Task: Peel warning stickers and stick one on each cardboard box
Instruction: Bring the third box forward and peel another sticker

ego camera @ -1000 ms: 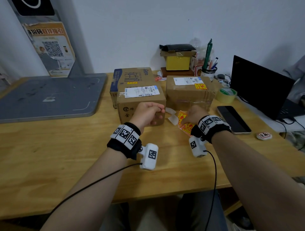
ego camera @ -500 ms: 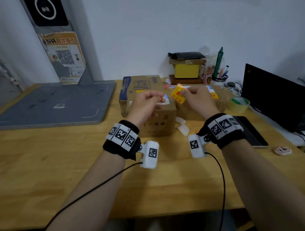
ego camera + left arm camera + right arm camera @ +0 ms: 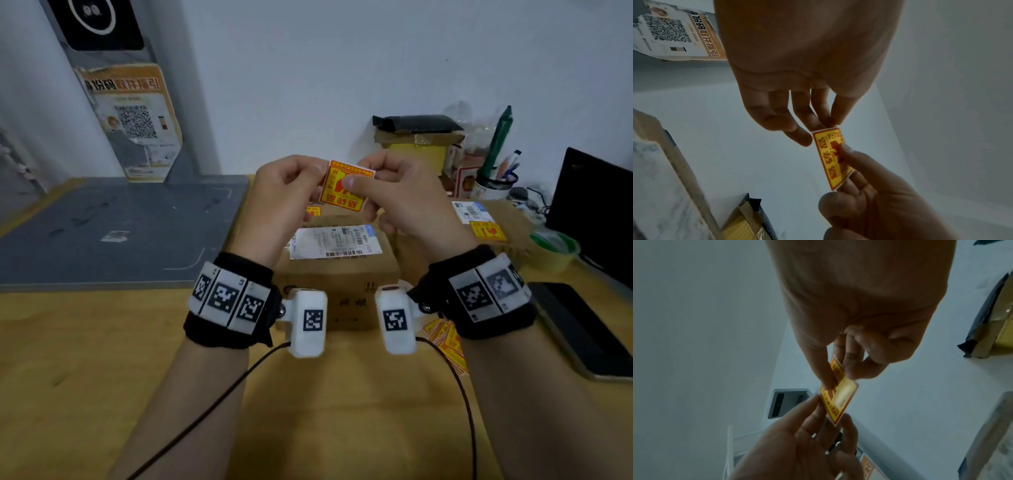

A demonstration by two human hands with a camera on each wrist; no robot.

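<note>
The yellow warning sticker (image 3: 344,186) is up in the air above the near cardboard box (image 3: 337,274), right hand (image 3: 407,202) pinching it thumb on its face, left hand (image 3: 284,195) nipping the upper corner with its fingertips; spare stickers (image 3: 447,339) lie on the table (image 3: 85,359).

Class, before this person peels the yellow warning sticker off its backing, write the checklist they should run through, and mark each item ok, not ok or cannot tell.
1. Right hand pinches the sticker: ok.
2. Left hand pinches its corner: ok.
3. Backing already lifting: cannot tell.
4. Front box top in reach, no warning sticker visible on it: ok.
5. Right box already carries a yellow sticker: ok.
6. Spare stickers on the table: ok.
</note>
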